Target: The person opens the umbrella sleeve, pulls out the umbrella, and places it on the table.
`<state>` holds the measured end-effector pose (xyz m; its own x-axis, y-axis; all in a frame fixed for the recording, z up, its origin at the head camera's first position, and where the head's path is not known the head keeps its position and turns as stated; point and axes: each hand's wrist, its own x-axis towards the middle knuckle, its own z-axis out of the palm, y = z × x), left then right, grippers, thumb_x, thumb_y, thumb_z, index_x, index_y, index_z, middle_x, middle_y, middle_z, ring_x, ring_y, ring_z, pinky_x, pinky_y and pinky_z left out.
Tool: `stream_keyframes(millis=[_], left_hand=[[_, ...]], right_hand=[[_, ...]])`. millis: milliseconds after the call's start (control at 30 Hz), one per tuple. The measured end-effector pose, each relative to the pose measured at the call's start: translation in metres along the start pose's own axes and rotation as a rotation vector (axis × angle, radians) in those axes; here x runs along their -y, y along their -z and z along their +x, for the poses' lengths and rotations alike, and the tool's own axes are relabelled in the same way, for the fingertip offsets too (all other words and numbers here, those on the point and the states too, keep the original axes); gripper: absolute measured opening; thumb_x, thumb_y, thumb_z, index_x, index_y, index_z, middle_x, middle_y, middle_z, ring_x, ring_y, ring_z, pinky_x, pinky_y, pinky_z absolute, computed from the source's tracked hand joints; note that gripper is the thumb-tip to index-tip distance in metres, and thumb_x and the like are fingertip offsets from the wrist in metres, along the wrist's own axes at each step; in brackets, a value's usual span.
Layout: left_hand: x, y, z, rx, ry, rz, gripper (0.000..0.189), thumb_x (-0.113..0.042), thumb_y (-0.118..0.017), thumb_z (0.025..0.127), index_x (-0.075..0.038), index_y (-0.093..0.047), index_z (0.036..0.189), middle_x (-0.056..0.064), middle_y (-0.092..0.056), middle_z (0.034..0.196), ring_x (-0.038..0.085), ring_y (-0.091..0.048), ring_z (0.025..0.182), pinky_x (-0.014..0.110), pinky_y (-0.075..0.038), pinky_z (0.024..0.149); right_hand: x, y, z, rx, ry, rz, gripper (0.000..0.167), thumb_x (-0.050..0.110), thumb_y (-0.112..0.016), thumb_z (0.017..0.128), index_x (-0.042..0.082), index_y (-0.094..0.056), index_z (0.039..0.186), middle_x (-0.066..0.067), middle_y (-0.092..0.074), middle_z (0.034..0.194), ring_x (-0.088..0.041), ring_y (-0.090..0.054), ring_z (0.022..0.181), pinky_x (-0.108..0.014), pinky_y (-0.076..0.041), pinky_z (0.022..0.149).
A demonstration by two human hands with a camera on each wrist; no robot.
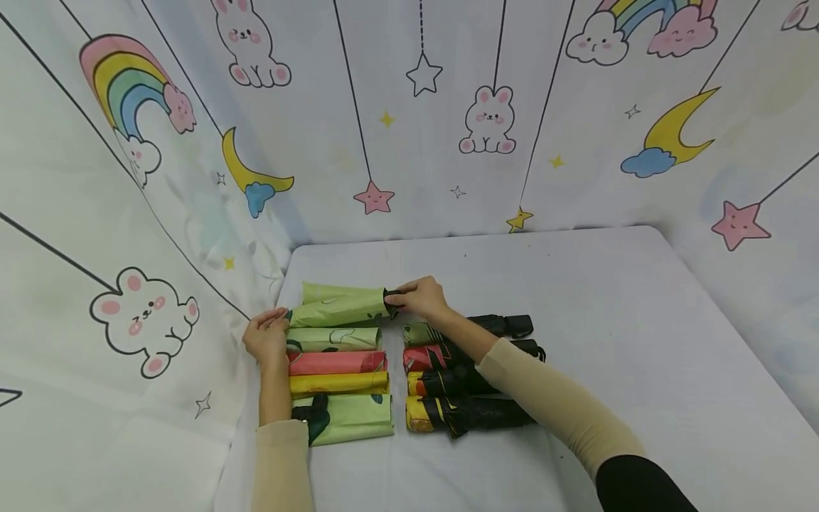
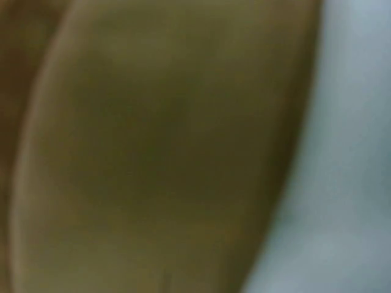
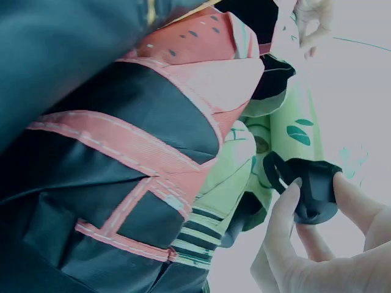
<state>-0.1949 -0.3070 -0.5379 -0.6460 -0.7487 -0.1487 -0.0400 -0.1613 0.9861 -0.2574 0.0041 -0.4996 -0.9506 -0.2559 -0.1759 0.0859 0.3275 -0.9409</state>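
Observation:
A light green rolled umbrella (image 1: 339, 307) with dark leaf prints lies across the top of the left column. At its right end, my right hand (image 1: 425, 299) pinches the black end piece (image 3: 314, 189), which carries a small loop, between thumb and fingers. My left hand (image 1: 265, 340) holds the roll's left end with its fingertips. Below lie a pale green roll (image 1: 339, 339), a red one (image 1: 335, 363), a yellow one (image 1: 339, 384) and a wider green one (image 1: 358, 418). The left wrist view shows only blurred sleeve.
Right of that column lie several black-and-coloured folded umbrellas (image 1: 470, 416), partly under my right forearm. In the right wrist view, a black bundle with red trim (image 3: 128, 146) fills the left side. A white cloth covers the table (image 1: 614, 320); a printed curtain (image 1: 422, 156) hangs behind.

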Motion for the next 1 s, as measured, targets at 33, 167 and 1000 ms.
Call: stream_keyframes(millis=[33,167,1000], left_hand=[[0.0004,0.0,-0.0001,0.0,0.003,-0.005,0.032,0.019,-0.065,0.089,0.009,-0.066,0.119,0.026,-0.071,0.122,0.027,-0.074,0.11,0.018,-0.059,0.08],[0.0007,0.0008,-0.0007,-0.004,0.006,-0.024,0.031,0.019,-0.065,0.089,0.009,-0.066,0.118,0.023,-0.073,0.119,0.027,-0.074,0.109,0.018,-0.059,0.08],[0.0011,-0.0019,-0.001,-0.031,-0.024,-0.237,0.03,0.02,-0.066,0.09,0.009,-0.065,0.117,0.027,-0.07,0.122,0.034,-0.07,0.117,0.036,-0.056,0.103]], right_hand=[[0.0006,0.0005,-0.0001,0.009,-0.01,0.02,0.051,0.027,-0.086,0.09,0.0,-0.071,0.131,-0.02,-0.072,0.125,-0.025,-0.078,0.093,-0.048,-0.059,0.098],[0.0005,0.0023,0.0013,0.059,-0.034,0.088,0.055,0.026,-0.086,0.089,-0.002,-0.069,0.133,-0.022,-0.069,0.13,-0.028,-0.077,0.099,-0.047,-0.058,0.1],[-0.0005,0.0077,-0.0056,0.091,-0.148,0.361,0.036,0.015,-0.088,0.086,-0.004,-0.077,0.114,-0.02,-0.075,0.116,-0.028,-0.078,0.093,-0.038,-0.063,0.089]])
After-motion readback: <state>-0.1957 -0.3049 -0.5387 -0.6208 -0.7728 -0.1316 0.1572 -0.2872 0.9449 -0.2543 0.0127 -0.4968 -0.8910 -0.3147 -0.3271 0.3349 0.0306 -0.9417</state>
